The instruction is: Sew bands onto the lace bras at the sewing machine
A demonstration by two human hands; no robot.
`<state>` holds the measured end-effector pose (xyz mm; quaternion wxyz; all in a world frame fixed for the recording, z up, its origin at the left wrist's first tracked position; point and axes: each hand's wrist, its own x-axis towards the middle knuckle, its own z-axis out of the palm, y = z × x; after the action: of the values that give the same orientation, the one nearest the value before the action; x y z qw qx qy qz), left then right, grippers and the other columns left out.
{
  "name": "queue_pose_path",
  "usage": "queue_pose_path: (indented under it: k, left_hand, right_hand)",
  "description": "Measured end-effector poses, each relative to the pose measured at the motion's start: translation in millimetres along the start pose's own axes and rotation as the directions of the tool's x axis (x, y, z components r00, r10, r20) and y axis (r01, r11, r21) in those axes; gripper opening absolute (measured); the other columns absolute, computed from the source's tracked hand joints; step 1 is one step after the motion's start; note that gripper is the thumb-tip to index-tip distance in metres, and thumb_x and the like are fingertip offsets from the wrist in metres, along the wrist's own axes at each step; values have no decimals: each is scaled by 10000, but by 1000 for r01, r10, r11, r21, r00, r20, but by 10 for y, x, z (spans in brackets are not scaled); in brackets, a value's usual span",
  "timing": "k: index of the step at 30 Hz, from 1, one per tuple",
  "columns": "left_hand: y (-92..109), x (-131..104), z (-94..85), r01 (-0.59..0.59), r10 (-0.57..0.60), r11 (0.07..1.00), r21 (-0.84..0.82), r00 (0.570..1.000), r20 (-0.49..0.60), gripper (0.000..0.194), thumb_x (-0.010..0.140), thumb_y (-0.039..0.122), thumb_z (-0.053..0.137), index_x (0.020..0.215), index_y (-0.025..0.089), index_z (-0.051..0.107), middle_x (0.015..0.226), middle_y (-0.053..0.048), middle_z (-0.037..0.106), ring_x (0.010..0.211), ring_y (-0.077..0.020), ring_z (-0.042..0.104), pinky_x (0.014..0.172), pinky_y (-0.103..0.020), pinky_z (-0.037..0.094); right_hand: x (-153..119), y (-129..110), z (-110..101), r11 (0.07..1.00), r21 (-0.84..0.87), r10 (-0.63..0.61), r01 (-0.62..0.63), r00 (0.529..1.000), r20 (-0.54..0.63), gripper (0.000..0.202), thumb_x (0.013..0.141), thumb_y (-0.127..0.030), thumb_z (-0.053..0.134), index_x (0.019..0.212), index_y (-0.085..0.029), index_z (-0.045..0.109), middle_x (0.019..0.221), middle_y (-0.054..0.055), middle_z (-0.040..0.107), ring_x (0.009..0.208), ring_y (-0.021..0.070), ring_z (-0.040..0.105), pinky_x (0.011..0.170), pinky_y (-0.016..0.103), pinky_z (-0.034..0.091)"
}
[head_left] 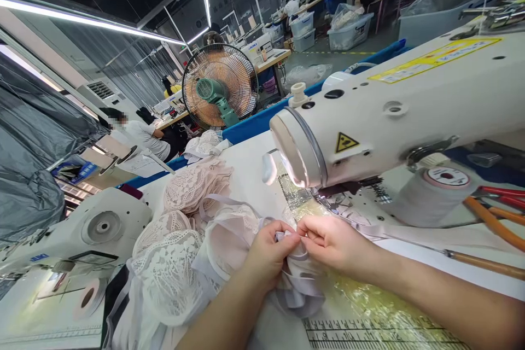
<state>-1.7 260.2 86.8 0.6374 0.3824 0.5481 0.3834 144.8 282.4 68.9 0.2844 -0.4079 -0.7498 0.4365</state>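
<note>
My left hand (pixel 270 254) is closed on the folded straps of a pale lace bra (pixel 301 279), just in front of the sewing machine's needle area. Close against it, my right hand (pixel 330 240) pinches the same pale fabric between thumb and fingertips. The exact bit between the right fingertips is too small to make out. A heap of white and pale pink lace bras (pixel 168 268) lies to the left, touching my left forearm. The white sewing machine head (pixel 299 147), with its lamp lit, stands just beyond my hands.
A thread cone (pixel 430 197), red and orange-handled tools (pixel 496 213) and a wooden-handled awl (pixel 484 265) lie at the right. A printed ruler (pixel 369 336) runs along the front. Another sewing machine (pixel 94 229) stands left. Beyond are a fan (pixel 219 87) and a seated person (pixel 141 134).
</note>
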Motion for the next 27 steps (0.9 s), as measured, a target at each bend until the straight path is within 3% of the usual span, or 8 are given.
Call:
queue_pose_path:
  k: [5, 11, 15, 17, 19, 22, 24, 27]
  left_hand:
    - [-39, 16, -39, -68, 68, 998, -1, 998, 1, 379, 500, 385, 759, 625, 134, 503, 479, 42, 468, 454, -58, 383, 467, -184, 253]
    - [-53, 35, -28, -92, 90, 995, -34, 994, -56, 321, 490, 328, 764, 613, 127, 547, 490, 37, 474, 469, -64, 385, 491, -194, 263]
    - [-45, 49, -19, -101, 96, 993, -60, 992, -79, 285, 490, 289, 756, 594, 123, 550, 491, 32, 477, 476, -65, 388, 495, -195, 268]
    - [-43, 55, -23, -105, 98, 992, -75, 991, -95, 257, 502, 262, 744, 595, 121, 550, 489, 31, 479, 474, -64, 389, 495, -195, 272]
    - [-46, 60, -30, -103, 93, 990, -92, 989, -111, 234, 514, 238, 732, 600, 121, 549, 481, 33, 477, 466, -63, 390, 490, -193, 271]
    - [-56, 68, -39, -91, 75, 988, -126, 988, -132, 233, 516, 230, 727, 598, 125, 536, 468, 37, 473, 449, -61, 386, 470, -189, 264]
    - [-60, 72, -38, -76, 54, 986, -151, 988, -146, 245, 504, 231, 731, 600, 134, 528, 454, 42, 466, 434, -63, 382, 451, -188, 257]
    - [-57, 73, -30, -81, 52, 981, -178, 986, -157, 234, 509, 219, 729, 616, 141, 536, 485, 36, 499, 445, -71, 409, 452, -191, 285]
  right_hand:
    - [23, -7, -31, 985, 130, 105, -112, 993, 59, 114, 720, -265, 472, 648, -176, 468, 484, -79, 315, 469, 85, 294, 437, 207, 233]
    - [51, 51, -38, 900, 353, 210, -257, 964, 165, 125, 709, -282, 501, 694, -159, 483, 505, -83, 337, 465, 68, 279, 425, 194, 210]
    - [54, 63, -64, 848, 457, 192, -268, 959, 207, 165, 726, -322, 490, 780, -167, 469, 491, -99, 315, 450, 69, 260, 419, 199, 193]
    - [40, 51, -93, 841, 472, 208, -263, 964, 166, 164, 764, -323, 429, 845, -182, 451, 488, -101, 307, 439, 80, 281, 416, 206, 221]
    - [19, 41, -124, 889, 408, 202, -210, 977, 64, 138, 797, -290, 363, 859, -200, 447, 491, -90, 328, 434, 95, 328, 419, 220, 262]
    - [-18, 41, -140, 982, 179, 69, -54, 994, -82, 128, 822, -260, 332, 793, -218, 450, 521, -54, 437, 440, 115, 408, 437, 247, 327]
    - [-41, 43, -126, 997, 73, 1, 6, 996, -91, 134, 834, -253, 324, 820, -220, 453, 571, -22, 536, 435, 128, 458, 450, 265, 368]
    - [-76, 29, -99, 1000, 3, 14, -14, 994, -106, 152, 847, -246, 317, 844, -223, 467, 584, -3, 597, 399, 137, 494, 433, 273, 393]
